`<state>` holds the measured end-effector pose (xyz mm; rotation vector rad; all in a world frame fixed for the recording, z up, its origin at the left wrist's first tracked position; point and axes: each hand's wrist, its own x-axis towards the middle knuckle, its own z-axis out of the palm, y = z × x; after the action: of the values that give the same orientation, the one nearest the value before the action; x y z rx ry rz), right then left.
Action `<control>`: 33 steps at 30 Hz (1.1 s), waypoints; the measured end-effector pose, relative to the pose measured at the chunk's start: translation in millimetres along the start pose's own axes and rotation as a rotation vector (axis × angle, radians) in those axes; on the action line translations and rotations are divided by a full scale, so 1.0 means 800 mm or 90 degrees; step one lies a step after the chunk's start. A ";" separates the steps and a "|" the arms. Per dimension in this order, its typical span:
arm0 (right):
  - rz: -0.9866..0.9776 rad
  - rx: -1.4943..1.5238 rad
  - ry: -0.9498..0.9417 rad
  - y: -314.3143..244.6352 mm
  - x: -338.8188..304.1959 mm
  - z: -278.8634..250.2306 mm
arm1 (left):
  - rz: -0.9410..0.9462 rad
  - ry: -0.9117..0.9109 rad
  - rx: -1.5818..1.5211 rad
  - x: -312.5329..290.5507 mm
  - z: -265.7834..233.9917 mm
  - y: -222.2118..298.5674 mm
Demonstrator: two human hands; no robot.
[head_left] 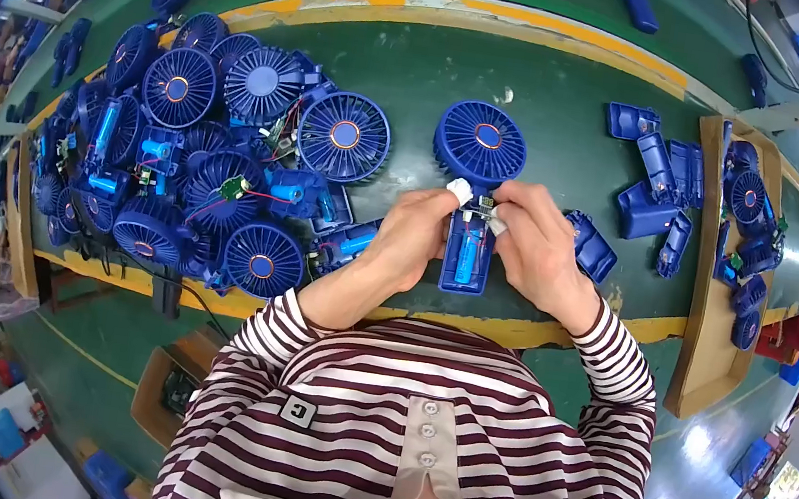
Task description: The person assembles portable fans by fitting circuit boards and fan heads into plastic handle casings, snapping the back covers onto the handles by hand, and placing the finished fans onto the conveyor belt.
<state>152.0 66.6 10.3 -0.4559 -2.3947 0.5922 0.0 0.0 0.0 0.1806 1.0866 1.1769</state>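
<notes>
In front of me a blue handheld fan [480, 141] lies on the green table, its round head pointing away and its handle toward me. The handle is uncovered, showing a light-blue battery cell [467, 256] and a small circuit board [485, 202] at the neck. My left hand [405, 238] is closed on the left side of the handle, with a white covering on a fingertip. My right hand [543, 246] pinches at the neck's right side, by the board; white shows at its fingertips too. Exactly what those fingertips grip is hidden.
At left is a large pile of blue fans [178, 91], with loose wires, boards and batteries. Blue handle shells [648, 214] lie at right, one [590, 246] beside my right hand. Further right stands a cardboard tray [706, 376] with more fans. A yellow edge [509, 335] borders the table.
</notes>
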 end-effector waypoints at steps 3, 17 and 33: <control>-0.004 -0.011 -0.021 0.000 0.002 -0.002 | -0.014 0.015 -0.013 -0.001 0.000 0.001; -0.053 -0.099 -0.024 -0.002 0.004 0.009 | -0.023 0.021 0.014 -0.005 0.000 0.005; -0.074 -0.102 -0.027 0.002 0.001 0.010 | -0.030 -0.022 0.031 0.000 -0.010 0.000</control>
<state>146.3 66.0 4.2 -0.3712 -2.4997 0.3631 -6.1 -3.2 -3.7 0.2108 1.0838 1.1028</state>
